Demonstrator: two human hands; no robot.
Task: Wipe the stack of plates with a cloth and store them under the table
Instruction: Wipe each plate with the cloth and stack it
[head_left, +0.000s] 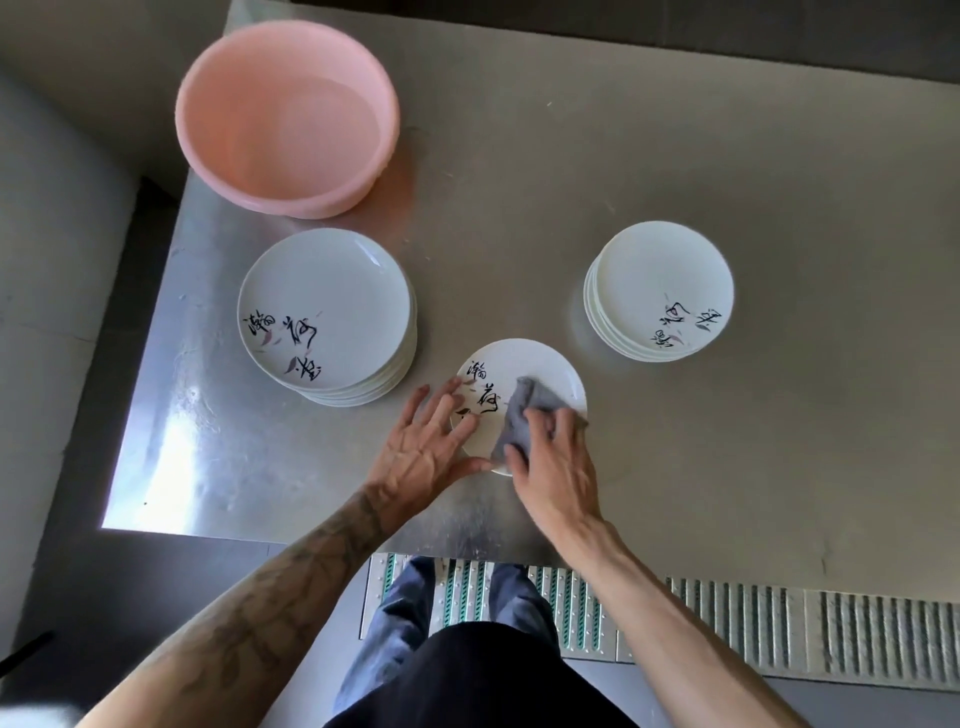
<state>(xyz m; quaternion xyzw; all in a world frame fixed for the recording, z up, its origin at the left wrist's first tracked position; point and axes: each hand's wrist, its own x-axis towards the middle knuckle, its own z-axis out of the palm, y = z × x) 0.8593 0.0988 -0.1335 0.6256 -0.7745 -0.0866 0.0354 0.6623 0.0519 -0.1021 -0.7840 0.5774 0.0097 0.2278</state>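
One single plate (519, 387), white with black brush lettering reading upright toward the table's (727, 467) near edge, is laid flat between two stacks. Its left rim is steadied by the spread left hand (423, 452); a grey cloth (519, 421), bunched lengthwise, is pressed onto it by the right hand (553, 467).

Grey cloth (524, 415) on single white plate (540, 364), between two stacks (332, 291)
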